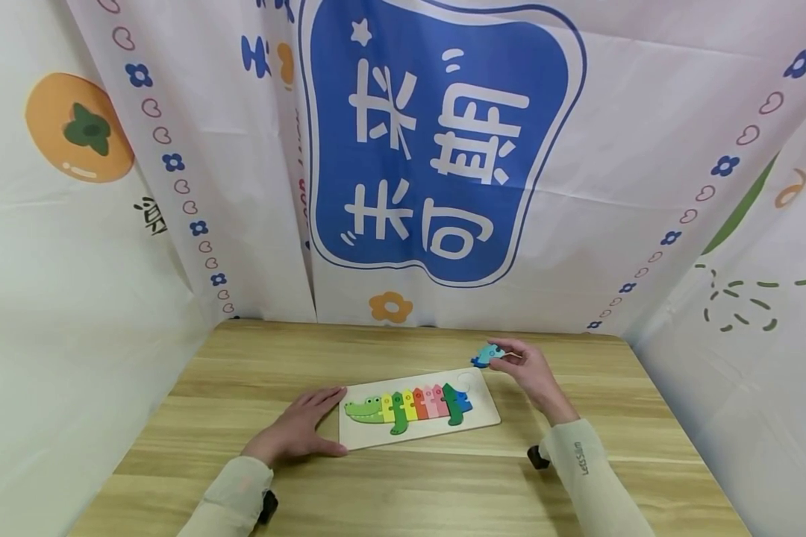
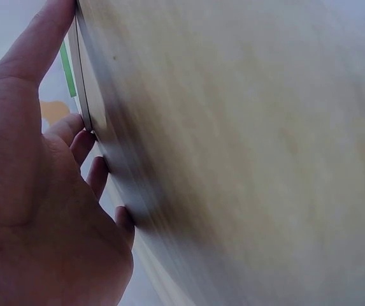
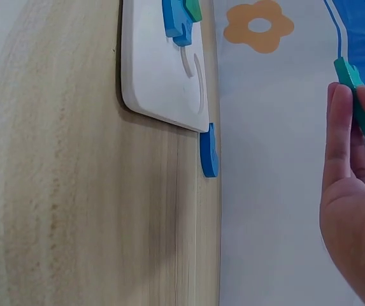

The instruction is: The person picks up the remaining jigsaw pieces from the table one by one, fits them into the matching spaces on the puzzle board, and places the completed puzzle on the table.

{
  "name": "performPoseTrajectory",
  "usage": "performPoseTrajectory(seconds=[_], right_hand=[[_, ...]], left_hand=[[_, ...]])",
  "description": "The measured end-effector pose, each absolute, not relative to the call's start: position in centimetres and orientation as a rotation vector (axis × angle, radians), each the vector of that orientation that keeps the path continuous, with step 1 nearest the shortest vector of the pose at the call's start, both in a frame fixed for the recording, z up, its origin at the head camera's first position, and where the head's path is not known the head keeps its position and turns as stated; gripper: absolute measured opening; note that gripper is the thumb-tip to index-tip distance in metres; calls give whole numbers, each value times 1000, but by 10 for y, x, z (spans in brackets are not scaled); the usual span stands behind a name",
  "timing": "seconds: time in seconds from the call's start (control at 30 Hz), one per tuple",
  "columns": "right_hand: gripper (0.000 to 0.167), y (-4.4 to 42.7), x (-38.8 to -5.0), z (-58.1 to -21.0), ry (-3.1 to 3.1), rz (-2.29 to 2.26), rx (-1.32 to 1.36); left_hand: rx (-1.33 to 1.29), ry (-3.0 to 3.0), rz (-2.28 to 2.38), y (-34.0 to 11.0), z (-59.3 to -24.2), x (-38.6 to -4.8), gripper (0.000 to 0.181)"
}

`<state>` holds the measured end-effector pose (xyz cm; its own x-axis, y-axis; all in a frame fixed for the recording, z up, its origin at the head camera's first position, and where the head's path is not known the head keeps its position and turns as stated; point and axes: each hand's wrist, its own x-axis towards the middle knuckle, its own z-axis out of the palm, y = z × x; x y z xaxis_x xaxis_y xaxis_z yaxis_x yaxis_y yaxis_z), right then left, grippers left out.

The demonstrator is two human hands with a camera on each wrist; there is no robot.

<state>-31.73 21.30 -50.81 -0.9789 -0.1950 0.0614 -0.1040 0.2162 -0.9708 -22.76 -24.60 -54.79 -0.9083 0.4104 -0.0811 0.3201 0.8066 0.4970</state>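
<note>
A white wooden puzzle board (image 1: 416, 436) lies on the table, with a colourful crocodile puzzle (image 1: 432, 403) in it. At its left end my left hand (image 1: 300, 426) holds the board, the thumb at the near corner and the fingers at the far one. Past the board's far right corner, my right hand (image 1: 527, 371) pinches a teal puzzle piece (image 3: 358, 105) between thumb and fingers, raised off the table. A loose blue puzzle piece (image 3: 209, 152) lies on the table beside that corner. A curved outline (image 1: 466, 382) shows at the board's right end, next to a blue piece (image 1: 464, 403) in the puzzle.
The wood-grain table (image 1: 403, 492) reaches back to a white printed cloth (image 1: 611, 246) hanging behind it. More cloth hangs at both sides. A dark wrist device (image 1: 539, 457) sits at the right sleeve, another (image 1: 268, 507) at the left.
</note>
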Motion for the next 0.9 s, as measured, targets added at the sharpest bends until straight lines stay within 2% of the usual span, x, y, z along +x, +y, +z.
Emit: performPoseTrajectory(seconds=[0.63,0.9], right_hand=[[37,210,-318,-518,2361,-1711,-400],[27,207,-316,-529,2340,-1487,-420]], left_hand=[[515,2786,700,-247,-548,-230,115],[548,2800,692,-247,-550,-230,116]])
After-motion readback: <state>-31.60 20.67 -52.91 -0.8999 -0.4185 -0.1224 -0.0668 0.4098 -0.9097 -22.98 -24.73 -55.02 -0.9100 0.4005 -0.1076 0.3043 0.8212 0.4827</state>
